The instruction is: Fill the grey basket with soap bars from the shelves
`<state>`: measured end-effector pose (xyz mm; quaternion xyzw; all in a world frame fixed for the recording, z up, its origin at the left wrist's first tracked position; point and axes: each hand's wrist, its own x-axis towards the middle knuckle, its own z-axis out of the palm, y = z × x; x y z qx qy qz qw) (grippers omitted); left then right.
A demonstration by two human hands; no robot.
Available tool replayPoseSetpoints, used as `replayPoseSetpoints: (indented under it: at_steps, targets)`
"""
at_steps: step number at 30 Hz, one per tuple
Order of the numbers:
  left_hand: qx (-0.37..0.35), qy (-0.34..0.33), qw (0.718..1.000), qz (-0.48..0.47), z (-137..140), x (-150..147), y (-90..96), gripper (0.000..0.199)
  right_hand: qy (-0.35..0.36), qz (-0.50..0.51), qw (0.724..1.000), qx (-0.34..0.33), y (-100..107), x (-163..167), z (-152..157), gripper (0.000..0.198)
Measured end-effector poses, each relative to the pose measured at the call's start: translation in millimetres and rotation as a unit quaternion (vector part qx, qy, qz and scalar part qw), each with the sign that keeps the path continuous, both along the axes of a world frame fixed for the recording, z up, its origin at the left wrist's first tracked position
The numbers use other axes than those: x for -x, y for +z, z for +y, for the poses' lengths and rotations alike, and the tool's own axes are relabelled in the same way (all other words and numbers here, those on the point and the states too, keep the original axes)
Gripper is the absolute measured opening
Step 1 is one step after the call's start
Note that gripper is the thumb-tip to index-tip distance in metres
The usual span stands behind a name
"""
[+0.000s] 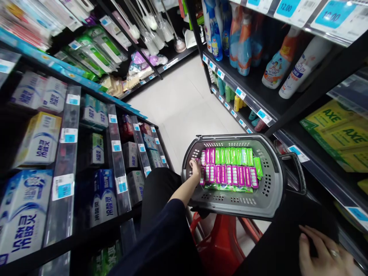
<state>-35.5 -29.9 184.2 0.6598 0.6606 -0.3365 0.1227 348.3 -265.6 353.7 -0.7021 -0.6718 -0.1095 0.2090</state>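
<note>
A grey shopping basket [234, 209] with a perforated wall sits in front of my knees. Inside it, small magenta packets [230, 174] and green packets [234, 156] stand in two tidy rows, with more green ones lying along the near side. My left hand [195, 168] reaches into the basket's left end, fingers curled together at a magenta packet there; the fingers partly cover it. Low on the right, my right hand [324, 251] rests by my dark-clothed thigh, fingers stretched and holding nothing, a ring on one finger. The basket's black handle [300, 172] hangs over its right end.
Shelves of toothpaste boxes [41, 140] stand close on the left. To the right, a shelf holds spray bottles [277, 61] and yellow AXE packs [333, 122]. Brushes [152, 23] hang at the back. A red stool [224, 241] is beneath me, and pale floor tiles [184, 103] run between the shelves.
</note>
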Motion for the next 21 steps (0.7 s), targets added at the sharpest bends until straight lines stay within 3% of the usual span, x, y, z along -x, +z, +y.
replayPoseSetpoints:
  at_steps: [2, 5, 8, 21]
  targets:
    - [-0.001, -0.051, 0.999, 0.006, 2, 7, 3.9, 0.070, -0.010, 0.011, 1.000, 0.013, -1, 1, -1, 0.017]
    - [0.027, -0.116, 0.993, 0.005, 3, 21, 8.8, 0.095, -0.039, 0.022, 0.999, 0.028, -2, 4, 0, 0.017]
    - [0.059, -0.139, 0.988, -0.006, 2, 31, 8.3, 0.112, -0.058, 0.025, 0.997, 0.035, -4, 5, 1, 0.018]
    - [0.012, -0.024, 0.996, -0.081, -4, 26, -37.8, 0.090, -0.031, -0.008, 0.999, 0.011, -6, -4, -5, 0.017]
